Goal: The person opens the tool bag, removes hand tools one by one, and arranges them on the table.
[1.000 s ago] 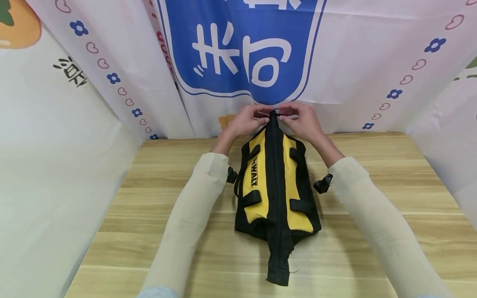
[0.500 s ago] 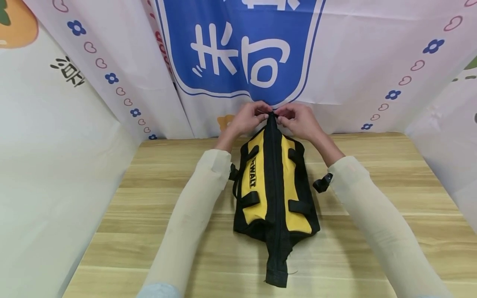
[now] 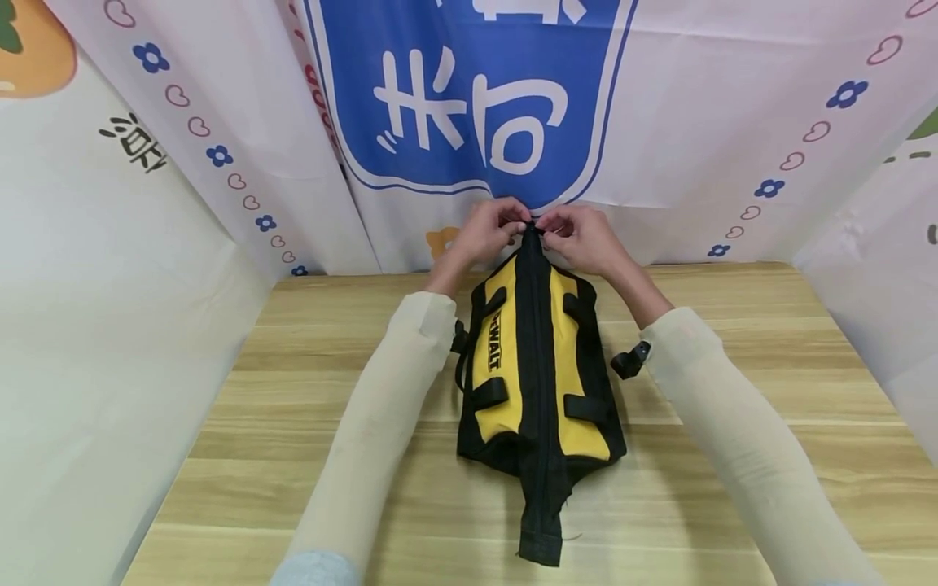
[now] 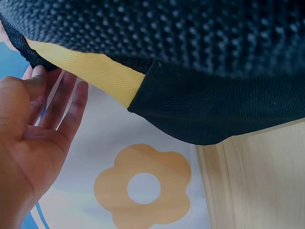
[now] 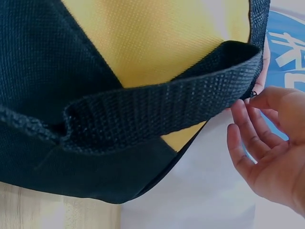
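A yellow and black tool bag [image 3: 567, 366] lies lengthwise on the table, its long black zipper [image 3: 541, 350] running along the top and looking closed. At its far end, my left hand [image 3: 484, 234] pinches the zipper's end tab between thumb and fingers; the left wrist view has this hand [image 4: 40, 129] at the black edge. Just beside it, my right hand [image 3: 586, 240] pinches a small dark zipper pull [image 5: 253, 94], with the other fingers loosely bent. A black webbing strap [image 5: 157, 112] loops across the bag's side near that hand. The near end tab [image 3: 541, 545] hangs loose toward me.
Behind the bag stands a white cloth wall [image 3: 674, 146] with a blue printed panel [image 3: 506, 98], close to both hands. The wood-grain table [image 3: 308, 407] extends on either side of the bag. A black wrist camera mount [image 3: 630, 360] sticks out below the right sleeve.
My right fingertips have come slightly closer to the left ones at the bag's far end. The bag lies almost as before; the view has shifted a little.
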The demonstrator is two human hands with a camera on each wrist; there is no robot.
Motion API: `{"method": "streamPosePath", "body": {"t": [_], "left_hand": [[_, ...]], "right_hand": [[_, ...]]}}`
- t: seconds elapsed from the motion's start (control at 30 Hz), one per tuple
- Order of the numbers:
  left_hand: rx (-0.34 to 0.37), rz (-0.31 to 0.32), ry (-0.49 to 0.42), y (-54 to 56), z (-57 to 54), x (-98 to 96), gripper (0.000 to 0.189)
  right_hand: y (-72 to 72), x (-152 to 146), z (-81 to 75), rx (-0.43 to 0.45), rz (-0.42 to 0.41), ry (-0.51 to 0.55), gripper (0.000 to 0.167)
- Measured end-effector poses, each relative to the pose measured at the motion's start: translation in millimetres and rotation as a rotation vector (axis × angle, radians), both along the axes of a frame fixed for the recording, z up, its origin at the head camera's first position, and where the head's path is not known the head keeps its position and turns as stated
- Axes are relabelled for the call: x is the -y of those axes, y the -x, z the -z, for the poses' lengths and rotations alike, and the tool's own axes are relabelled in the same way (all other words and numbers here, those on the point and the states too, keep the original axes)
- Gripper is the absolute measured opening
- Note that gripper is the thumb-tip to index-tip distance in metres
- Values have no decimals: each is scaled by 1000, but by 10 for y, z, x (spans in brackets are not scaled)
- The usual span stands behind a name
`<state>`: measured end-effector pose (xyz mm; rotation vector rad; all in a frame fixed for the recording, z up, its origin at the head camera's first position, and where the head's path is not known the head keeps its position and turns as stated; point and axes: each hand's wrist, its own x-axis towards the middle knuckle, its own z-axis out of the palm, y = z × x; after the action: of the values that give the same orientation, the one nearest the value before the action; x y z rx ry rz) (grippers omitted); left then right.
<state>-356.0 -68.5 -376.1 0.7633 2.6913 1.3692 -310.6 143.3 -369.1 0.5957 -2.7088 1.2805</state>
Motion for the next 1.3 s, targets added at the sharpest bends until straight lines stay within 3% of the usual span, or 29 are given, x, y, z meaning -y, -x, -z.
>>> {"method": "streamPosePath", "body": {"t": [0.23, 0.4, 0.77, 1.3], "left_hand": [[-15, -10, 15, 7, -35, 10, 12], [12, -32, 7, 15, -31, 34, 12], [16, -30, -22, 60, -37, 69, 10], [57, -26, -8, 44, -68, 82, 10]], "right_hand": [[-64, -1, -48, -2, -6, -37, 23], [-187, -9, -93, 14, -58, -61, 19], [-624, -88, -103, 8, -185, -83, 16], [-1232, -131, -34, 49, -203, -50, 17]]}}
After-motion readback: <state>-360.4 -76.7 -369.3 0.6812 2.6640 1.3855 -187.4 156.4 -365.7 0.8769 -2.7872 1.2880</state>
